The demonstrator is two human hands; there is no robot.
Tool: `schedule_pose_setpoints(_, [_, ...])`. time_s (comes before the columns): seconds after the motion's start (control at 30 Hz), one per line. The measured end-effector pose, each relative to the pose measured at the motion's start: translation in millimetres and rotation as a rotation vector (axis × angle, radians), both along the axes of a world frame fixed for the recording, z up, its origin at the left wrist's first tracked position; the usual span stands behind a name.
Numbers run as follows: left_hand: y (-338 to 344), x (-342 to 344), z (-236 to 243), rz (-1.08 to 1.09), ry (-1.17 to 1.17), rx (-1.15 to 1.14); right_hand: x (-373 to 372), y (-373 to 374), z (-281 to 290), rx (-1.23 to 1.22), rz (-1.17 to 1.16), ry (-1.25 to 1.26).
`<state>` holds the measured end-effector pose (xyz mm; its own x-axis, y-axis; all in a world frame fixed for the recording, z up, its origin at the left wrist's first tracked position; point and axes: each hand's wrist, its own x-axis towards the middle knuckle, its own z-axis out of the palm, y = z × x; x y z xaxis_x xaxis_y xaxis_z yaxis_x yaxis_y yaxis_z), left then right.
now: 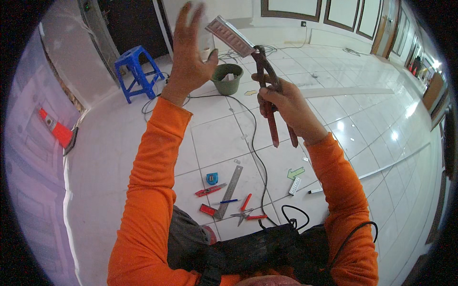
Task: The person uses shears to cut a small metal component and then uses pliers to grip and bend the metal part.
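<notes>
My right hand (296, 108) is closed around rusty-looking pincers (271, 117) with reddish-brown handles. Their jaws meet the lower right corner of a short, pale ribbed strip (231, 37), possibly metal, raised in front of me. My left hand (191, 64) is up beside the strip's left end, fingers apart and holding nothing, the tips smeared by motion. A small gap shows between it and the strip. On the tiles below lie a try square (231, 190), a blue tape measure (212, 178), a red utility knife (210, 189), a blue pen (228, 201) and red-handled snips (244, 213).
A green bucket (226, 86) and a blue stool (137, 71) stand ahead. A black cable (256, 126) crosses the tiles. An orange cone (56, 127) is at left. At right lie a green paper arrow (296, 172), a slotted white piece (295, 186) and a long thin strip (381, 168).
</notes>
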<state>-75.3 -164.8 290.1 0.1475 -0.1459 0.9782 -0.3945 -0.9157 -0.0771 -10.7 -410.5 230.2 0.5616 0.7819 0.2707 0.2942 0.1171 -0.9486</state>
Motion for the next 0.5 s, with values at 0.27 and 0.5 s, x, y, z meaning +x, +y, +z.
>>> schedule_pose_setpoints(0.27, [1.4, 13.9, -15.8, -0.736, 0.618, -0.883, -4.5, 6.9, -3.3, 0.049, -0.077, 0.053])
schedule_pose_setpoints(0.5, [-13.8, 18.8, -27.9, -0.728, 0.676, -1.003, -2.7, 11.9, -15.4, -0.064, -0.198, -0.122])
